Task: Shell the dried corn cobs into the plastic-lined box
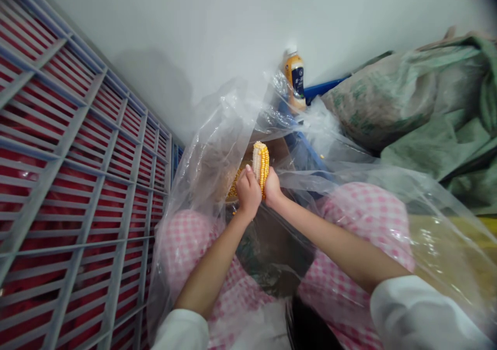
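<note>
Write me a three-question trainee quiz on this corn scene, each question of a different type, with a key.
1. True or false: the left hand and the right hand both grip the corn cob.
2. Multiple choice: where does the orange bottle stand? A) on the person's lap. B) against the white wall, beyond the clear plastic bag. C) inside the grey rack.
3. Short answer: on which side of the person do the green sacks lie?
Key: 1 true; 2 B; 3 right.
</note>
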Tool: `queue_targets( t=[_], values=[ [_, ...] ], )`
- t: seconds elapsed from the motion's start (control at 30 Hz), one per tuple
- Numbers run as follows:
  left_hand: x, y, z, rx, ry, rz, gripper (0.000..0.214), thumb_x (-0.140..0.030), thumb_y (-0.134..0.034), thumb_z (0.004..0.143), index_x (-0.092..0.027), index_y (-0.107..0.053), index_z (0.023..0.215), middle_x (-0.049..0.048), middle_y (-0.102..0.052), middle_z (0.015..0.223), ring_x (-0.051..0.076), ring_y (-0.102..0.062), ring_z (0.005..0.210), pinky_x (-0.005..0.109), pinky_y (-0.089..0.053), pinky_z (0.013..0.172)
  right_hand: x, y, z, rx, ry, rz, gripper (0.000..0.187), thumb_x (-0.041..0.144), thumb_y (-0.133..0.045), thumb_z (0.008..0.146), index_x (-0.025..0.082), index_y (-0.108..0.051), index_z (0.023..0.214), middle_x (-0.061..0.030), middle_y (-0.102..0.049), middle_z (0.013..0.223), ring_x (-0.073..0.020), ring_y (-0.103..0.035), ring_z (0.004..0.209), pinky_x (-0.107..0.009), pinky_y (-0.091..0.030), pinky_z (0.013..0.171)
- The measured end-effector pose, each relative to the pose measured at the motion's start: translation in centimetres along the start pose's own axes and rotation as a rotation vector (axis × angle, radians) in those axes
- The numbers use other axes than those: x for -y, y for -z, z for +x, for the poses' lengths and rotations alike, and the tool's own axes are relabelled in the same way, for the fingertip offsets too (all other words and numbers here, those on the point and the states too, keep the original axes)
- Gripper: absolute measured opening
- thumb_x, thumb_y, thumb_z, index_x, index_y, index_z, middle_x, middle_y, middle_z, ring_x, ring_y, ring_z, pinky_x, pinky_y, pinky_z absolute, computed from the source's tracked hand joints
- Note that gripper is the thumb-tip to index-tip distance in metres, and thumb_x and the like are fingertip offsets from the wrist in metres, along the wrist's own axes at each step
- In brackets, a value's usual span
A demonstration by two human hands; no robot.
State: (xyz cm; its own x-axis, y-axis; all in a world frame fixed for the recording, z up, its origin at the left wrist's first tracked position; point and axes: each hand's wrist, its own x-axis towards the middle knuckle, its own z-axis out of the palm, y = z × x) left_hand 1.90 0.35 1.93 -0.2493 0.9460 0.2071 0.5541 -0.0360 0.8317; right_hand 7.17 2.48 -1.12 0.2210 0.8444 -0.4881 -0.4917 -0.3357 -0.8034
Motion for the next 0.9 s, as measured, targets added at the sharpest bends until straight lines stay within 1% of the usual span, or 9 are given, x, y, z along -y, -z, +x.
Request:
queue_targets(
  t=[0.13,0.3,0.37,0.47,0.53,0.57,0.7,0.83,0.9],
  values=[
    [-0.1,0.3,0.1,0.008,0.008,-0.013,0.050,-0.043,-0.019,0.088,-0.018,-0.058,0.068,0.0097,-0.063,0.073,0.018,-0.056,0.070,0.027,-0.037,0.065,0.8,-0.3,-0.6,-0.011,-0.052,0.074,0.026,0.036,-0.032,0.076,0.020,-0.051,0.066,0.0032,-0.056,0.056,-0.0123,-0.053,0.056,-0.024,-0.042,0.059],
    [-0.1,1.0,0.3,0.034,0.010,-0.074,0.053,-0.046,-0.021,0.087,-0.018,-0.063,0.067,0.0089,-0.065,0.071,0.018,-0.058,0.070,0.028,-0.039,0.068,2.5,-0.2,-1.9,0.097,-0.200,0.185,0.024,0.032,-0.034,0.077,0.020,-0.049,0.063,0.0029,-0.054,0.052,-0.0118,-0.051,0.050,-0.023,-0.043,0.055],
    [-0.5,1.3,0.5,0.032,0.031,-0.135,0.054,-0.048,-0.023,0.086,-0.018,-0.063,0.067,0.0080,-0.065,0.070,0.017,-0.058,0.068,0.028,-0.041,0.067,3.4,-0.1,-2.5,0.166,-0.233,0.216,0.026,0.032,-0.032,0.078,0.019,-0.050,0.065,0.0012,-0.055,0.052,-0.0130,-0.052,0.051,-0.024,-0.045,0.055],
    [-1.5,2.0,1.1,0.019,0.059,-0.230,0.056,-0.050,-0.024,0.085,-0.016,-0.063,0.064,0.0063,-0.065,0.064,0.015,-0.059,0.062,0.027,-0.042,0.064,4.9,-0.2,-3.1,0.400,-0.314,0.252,0.033,0.033,-0.028,0.080,0.016,-0.056,0.074,-0.0032,-0.058,0.056,-0.0149,-0.054,0.053,-0.027,-0.046,0.055],
    [-2.1,2.6,1.7,-0.002,0.069,-0.272,0.056,-0.051,-0.026,0.084,-0.016,-0.062,0.061,0.0048,-0.063,0.059,0.014,-0.058,0.057,0.025,-0.043,0.060,5.8,-0.3,-3.5,0.516,-0.381,0.252,0.037,0.034,-0.027,0.080,0.014,-0.058,0.081,-0.0041,-0.058,0.054,-0.0146,-0.052,0.048,-0.027,-0.046,0.051],
    [-2.3,2.9,2.0,-0.007,0.081,-0.286,0.056,-0.052,-0.027,0.084,-0.016,-0.062,0.059,0.0041,-0.061,0.055,0.013,-0.056,0.053,0.025,-0.042,0.056,6.2,-0.4,-3.7,0.539,-0.420,0.245,0.039,0.035,-0.026,0.081,0.013,-0.058,0.085,-0.0037,-0.056,0.051,-0.0144,-0.050,0.044,-0.027,-0.044,0.048],
    [-2.5,3.8,3.0,0.019,0.160,-0.317,0.057,-0.056,-0.028,0.082,-0.016,-0.060,0.055,0.0024,-0.056,0.046,0.011,-0.050,0.043,0.023,-0.039,0.046,7.1,-0.5,-4.3,0.540,-0.550,0.221,0.045,0.039,-0.020,0.082,0.014,-0.056,0.093,-0.0019,-0.052,0.045,-0.0136,-0.045,0.037,-0.025,-0.039,0.038],
    [-2.3,4.1,3.5,0.032,0.181,-0.312,0.056,-0.057,-0.032,0.080,-0.016,-0.060,0.054,0.0027,-0.056,0.047,0.011,-0.050,0.043,0.023,-0.038,0.046,7.0,-0.4,-4.4,0.629,-0.558,0.210,0.049,0.040,-0.017,0.082,0.013,-0.054,0.101,-0.0020,-0.052,0.046,-0.0132,-0.045,0.037,-0.024,-0.039,0.038],
    [-2.3,4.2,3.5,0.037,0.170,-0.324,0.056,-0.057,-0.032,0.080,-0.016,-0.059,0.053,0.0026,-0.056,0.046,0.011,-0.050,0.043,0.024,-0.038,0.046,6.6,-0.2,-4.2,0.673,-0.556,0.189,0.050,0.042,-0.018,0.082,0.014,-0.054,0.101,-0.0017,-0.051,0.046,-0.0132,-0.045,0.037,-0.024,-0.038,0.037]
  ],
)
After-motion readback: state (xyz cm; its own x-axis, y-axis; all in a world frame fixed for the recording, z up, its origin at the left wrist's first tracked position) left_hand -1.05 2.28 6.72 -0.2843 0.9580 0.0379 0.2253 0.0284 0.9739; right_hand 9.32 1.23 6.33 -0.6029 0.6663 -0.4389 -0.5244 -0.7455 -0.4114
